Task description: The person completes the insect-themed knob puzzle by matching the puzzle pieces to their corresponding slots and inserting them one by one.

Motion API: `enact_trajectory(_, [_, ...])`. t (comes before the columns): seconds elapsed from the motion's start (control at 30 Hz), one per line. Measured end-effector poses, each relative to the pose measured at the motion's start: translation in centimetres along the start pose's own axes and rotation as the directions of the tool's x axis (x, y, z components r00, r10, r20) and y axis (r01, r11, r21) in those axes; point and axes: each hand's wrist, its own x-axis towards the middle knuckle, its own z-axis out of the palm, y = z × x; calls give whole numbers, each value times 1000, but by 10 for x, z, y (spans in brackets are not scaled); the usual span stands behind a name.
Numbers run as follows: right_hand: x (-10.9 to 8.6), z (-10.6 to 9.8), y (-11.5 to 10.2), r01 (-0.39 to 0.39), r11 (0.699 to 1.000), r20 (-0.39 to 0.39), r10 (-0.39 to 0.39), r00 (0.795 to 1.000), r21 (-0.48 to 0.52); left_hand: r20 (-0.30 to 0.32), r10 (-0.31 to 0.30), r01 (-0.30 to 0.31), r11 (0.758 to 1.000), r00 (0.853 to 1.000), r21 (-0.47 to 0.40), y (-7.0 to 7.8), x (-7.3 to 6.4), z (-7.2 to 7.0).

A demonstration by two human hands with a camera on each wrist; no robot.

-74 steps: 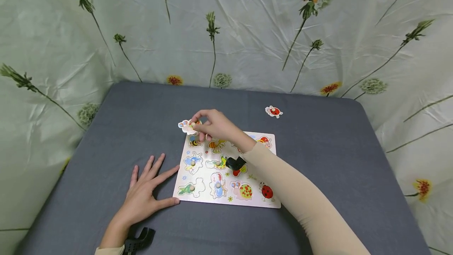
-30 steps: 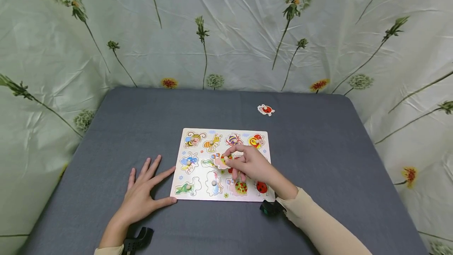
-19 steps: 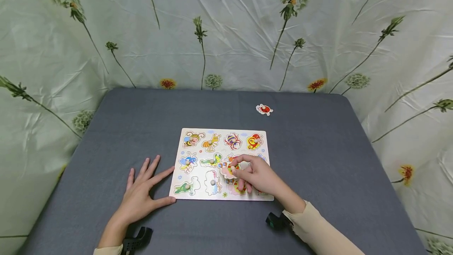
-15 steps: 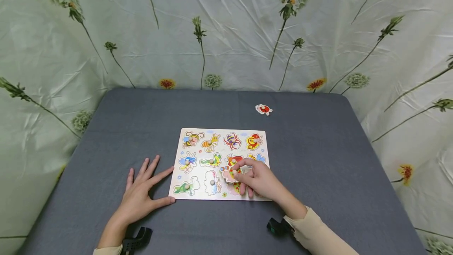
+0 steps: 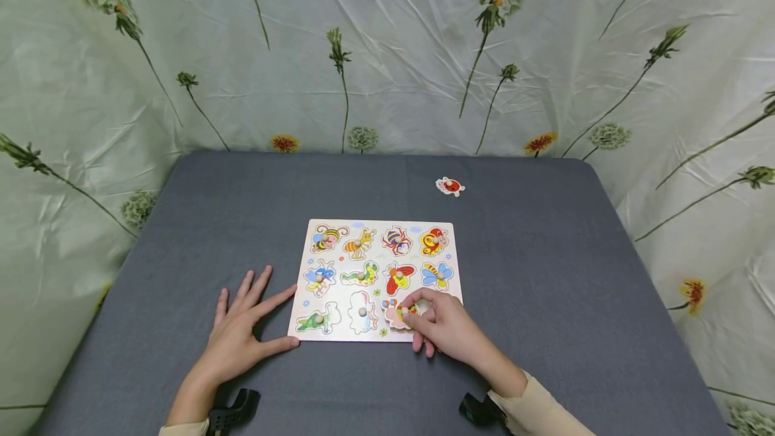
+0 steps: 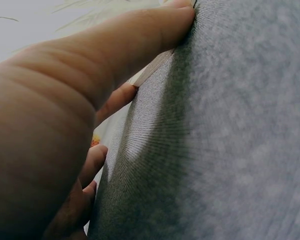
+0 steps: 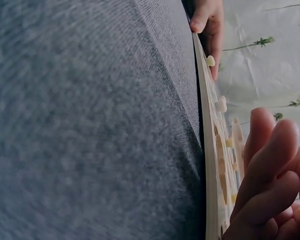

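A pale wooden peg puzzle board point(image 5: 303, 301) with insect pieces lies on the grey cloth in the head view. My right hand point(image 5: 448, 328) pinches the knob of a snail puzzle piece point(image 5: 393, 315) close over the snail recess in the front row. The right wrist view shows this piece point(image 7: 237, 145) on edge, slightly above the board. My left hand point(image 5: 242, 328) lies spread on the cloth, thumb and index fingertips at the board's left edge. A grasshopper piece point(image 5: 315, 321) and the piece beside it point(image 5: 362, 312) sit askew of their outlines.
A ladybug puzzle piece point(image 5: 450, 186) lies by itself on the grey cloth point(image 5: 533, 254), behind the board to the right. Behind the table hangs a flower-printed curtain point(image 5: 412, 52). Black wrist mounts point(image 5: 236, 410) are on both wrists.
My right hand has carried the snail piece from beyond the board's back left corner, across the board, to the front row near the right. My left hand has stayed at the board's left edge.
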Motion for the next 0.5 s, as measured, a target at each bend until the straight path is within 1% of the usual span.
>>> enact_trajectory(0.27, [-3,3,0,1,998,-19,-2,1000,-69,-10,16,-16,1000,1000,-11,-2,-1,1])
enact_trajectory(0.5, [-4,6,-1,-6,995,-38,2,999,-102,-12,19,-19,1000,1000,-18,-2,-1,0])
